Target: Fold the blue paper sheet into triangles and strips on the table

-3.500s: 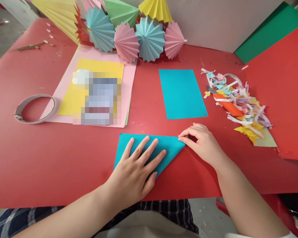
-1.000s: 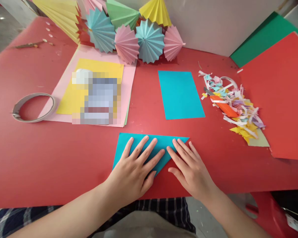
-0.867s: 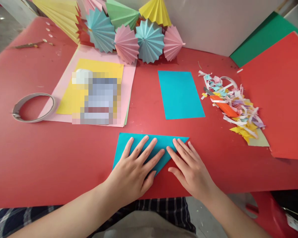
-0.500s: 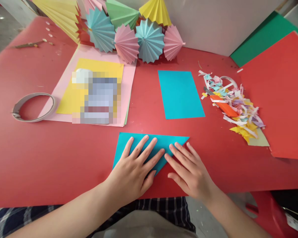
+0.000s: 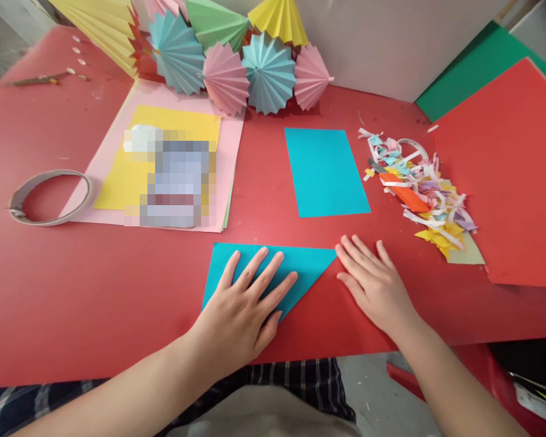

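A folded sheet of blue paper (image 5: 309, 261), with a slanted right edge, lies flat near the table's front edge. Spread across it is my left hand (image 5: 246, 309), fingers apart and palm down, covering its lower middle. My right hand (image 5: 375, 279) rests just off the paper's pointed right corner, fingers stretched out and the fingertips at that tip. A second blue sheet (image 5: 327, 173) lies flat on the table beyond my hands.
Folded paper fans (image 5: 268, 73) stand along the back. Pink and yellow sheets (image 5: 113, 182) lie left under a blurred object, beside a roll of tape (image 5: 79, 203). Paper scraps (image 5: 432, 194) are heaped right, next to a large red sheet (image 5: 519, 212). Everything is on a red table (image 5: 118, 285).
My right hand has slid right and away from me, from the slanted edge to the paper's right corner. My left hand stays on the paper. The whole view has shifted slightly.
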### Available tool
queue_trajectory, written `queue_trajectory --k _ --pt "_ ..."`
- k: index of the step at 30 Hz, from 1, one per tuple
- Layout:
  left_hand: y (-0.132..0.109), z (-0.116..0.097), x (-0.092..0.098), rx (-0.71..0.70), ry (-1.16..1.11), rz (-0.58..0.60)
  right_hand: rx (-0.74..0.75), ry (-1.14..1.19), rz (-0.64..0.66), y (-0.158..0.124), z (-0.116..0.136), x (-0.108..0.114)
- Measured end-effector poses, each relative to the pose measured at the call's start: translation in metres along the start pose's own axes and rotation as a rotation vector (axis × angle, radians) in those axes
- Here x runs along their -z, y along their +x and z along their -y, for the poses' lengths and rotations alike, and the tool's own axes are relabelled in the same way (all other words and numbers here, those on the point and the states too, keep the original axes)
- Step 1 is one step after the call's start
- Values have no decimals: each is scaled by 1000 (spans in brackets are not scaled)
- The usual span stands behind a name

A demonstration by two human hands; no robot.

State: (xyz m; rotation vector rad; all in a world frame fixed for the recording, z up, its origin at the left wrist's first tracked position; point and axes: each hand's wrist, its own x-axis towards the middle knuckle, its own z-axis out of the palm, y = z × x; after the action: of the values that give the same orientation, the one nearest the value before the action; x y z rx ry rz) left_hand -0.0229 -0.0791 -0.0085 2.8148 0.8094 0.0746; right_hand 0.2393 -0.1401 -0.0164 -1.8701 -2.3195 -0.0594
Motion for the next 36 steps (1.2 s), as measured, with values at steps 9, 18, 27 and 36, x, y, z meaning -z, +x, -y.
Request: queue_trajectory --k 9,18,27,36 --pt "0 0 0 -7 19 -2 44 64 -145 3 21 5" --pt "-1 1 -1 -5 10 -23 135 21 126 -2 46 6" --pt "-1 -1 -1 1 13 -12 -16 23 78 5 5 -2" --pt "-1 0 -2 0 2 -32 28 92 -141 4 25 8"
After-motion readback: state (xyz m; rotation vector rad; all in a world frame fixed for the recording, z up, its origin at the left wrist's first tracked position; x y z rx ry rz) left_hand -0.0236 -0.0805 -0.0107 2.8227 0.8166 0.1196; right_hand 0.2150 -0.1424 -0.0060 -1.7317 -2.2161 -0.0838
